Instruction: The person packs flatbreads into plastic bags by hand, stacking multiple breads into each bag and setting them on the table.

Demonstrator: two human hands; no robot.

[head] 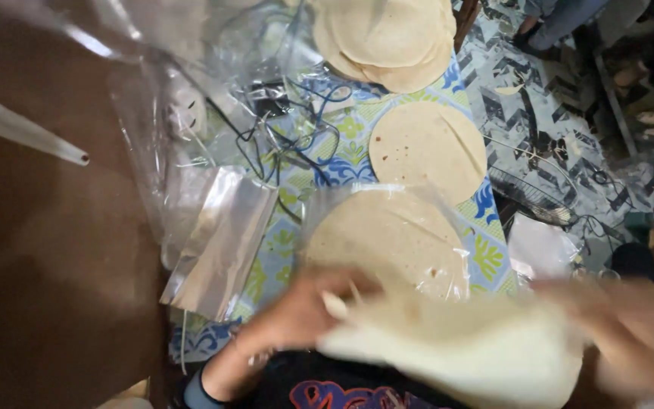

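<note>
From the head view, the likeliest slip, as I judge it, is that the floppy flatbread (463,352) folds, tears or slides off toward the floor, because it droops between two grips and both hands are blurred. The left hand (304,310) pinches its left edge, fingers curled over the rim; the right hand (630,333) is at the right edge, too smeared to tell whether it pinches or only supports. A second risk is the bread catching on the clear plastic bag (387,235) just beyond it, which already holds a flatbread and lies with its mouth loose on the patterned tabletop (486,257); a snag could drag that bag along. The held flatbread is pale cream, thin and limp, sagging at the bottom of the view just above the person's dark shirt. Farther off lie a single flatbread (425,148), a stack of flatbreads (387,34), a pile of flat empty bags (221,242) and tangled cables (289,129).
</note>
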